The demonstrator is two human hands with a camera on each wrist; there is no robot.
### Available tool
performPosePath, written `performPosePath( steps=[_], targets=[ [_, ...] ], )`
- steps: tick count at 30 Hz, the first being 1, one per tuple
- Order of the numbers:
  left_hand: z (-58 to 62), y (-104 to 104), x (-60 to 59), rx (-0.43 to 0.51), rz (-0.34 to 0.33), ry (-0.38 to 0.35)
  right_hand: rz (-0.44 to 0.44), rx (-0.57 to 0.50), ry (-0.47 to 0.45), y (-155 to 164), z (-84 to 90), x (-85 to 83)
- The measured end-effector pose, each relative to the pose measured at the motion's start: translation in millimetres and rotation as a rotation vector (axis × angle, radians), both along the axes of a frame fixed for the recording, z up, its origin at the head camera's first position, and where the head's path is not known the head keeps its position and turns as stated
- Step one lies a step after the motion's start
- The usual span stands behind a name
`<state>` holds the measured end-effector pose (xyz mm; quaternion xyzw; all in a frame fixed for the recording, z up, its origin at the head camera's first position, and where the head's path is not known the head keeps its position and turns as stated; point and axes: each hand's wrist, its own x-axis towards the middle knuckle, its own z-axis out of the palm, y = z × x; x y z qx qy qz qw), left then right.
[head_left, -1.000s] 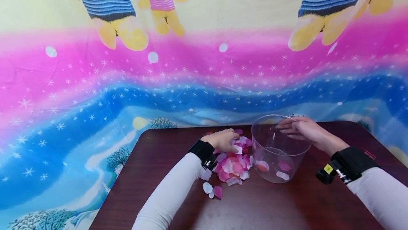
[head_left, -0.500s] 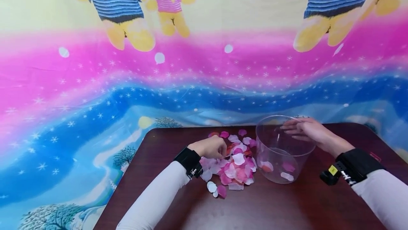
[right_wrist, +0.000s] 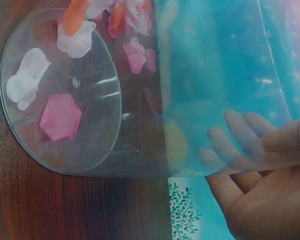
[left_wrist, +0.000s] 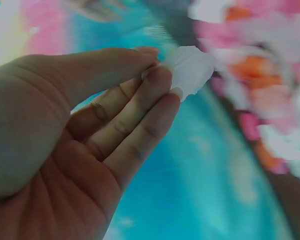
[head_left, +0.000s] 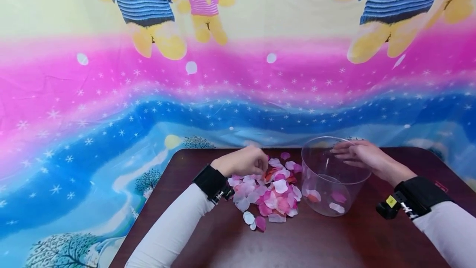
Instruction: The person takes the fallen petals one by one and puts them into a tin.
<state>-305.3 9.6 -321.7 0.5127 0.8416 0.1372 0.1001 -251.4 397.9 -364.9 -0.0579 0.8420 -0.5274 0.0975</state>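
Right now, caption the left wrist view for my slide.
Left hand pinches a white petal above the blurred petal pile.

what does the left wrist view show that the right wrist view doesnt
Only the left wrist view shows the left hand pinching a white petal between thumb and fingers. Only the right wrist view shows the clear container, the right hand gripping its rim, and three petals on its bottom. Both show the loose petal pile on the dark table.

Clear glossy plastic tub, seemingly cloth petals, polished dark wood table.
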Motion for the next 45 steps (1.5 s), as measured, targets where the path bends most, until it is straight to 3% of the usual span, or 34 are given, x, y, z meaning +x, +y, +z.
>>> performPosePath(
  steps=[5, 8, 11, 15, 19, 23, 33, 35, 39, 42, 45],
  targets=[
    [48.3, 27.7, 13.4, 0.074, -0.071, 0.044, -0.020, 0.007, 0.001, 3.9, 3.8, 4.3],
    [70.1, 49.6, 23.3, 0.102, -0.139, 0.066, -0.031, 0.011, 0.003, 4.6, 4.5, 5.6],
    [81.4, 73.0, 31.7, 0.106, -0.211, 0.089, -0.032, 0.006, -0.001, 2.8, 3.9, 5.9],
    [81.8, 100.8, 38.1, 0.086, -0.260, 0.102, -0.028, -0.016, -0.022, -1.6, 3.2, 5.4],
    [69.6, 115.7, 37.4, 0.056, -0.258, 0.096, -0.023, -0.028, -0.026, -6.5, 0.2, 3.3],
    [55.7, 113.6, 32.9, 0.060, -0.239, 0.112, -0.017, -0.039, -0.029, -8.2, -0.3, 1.3],
    [30.2, 54.8, 20.1, 0.175, -0.083, 0.033, -0.039, -0.013, -0.019, -1.8, 4.8, 4.7],
    [20.0, 41.6, 16.5, 0.172, -0.059, 0.003, -0.036, -0.014, -0.013, 0.3, 5.2, 5.4],
    [-12.3, 23.0, 10.6, 0.140, -0.009, -0.037, -0.031, -0.006, -0.009, 3.1, 4.8, 6.6],
    [-37.9, 15.6, 8.4, 0.136, 0.030, -0.080, -0.027, -0.001, -0.004, 2.0, 3.5, 6.8],
    [-56.0, 12.8, 6.9, 0.144, 0.079, -0.122, -0.019, 0.002, 0.001, -2.4, 1.9, 5.4]
  ],
)
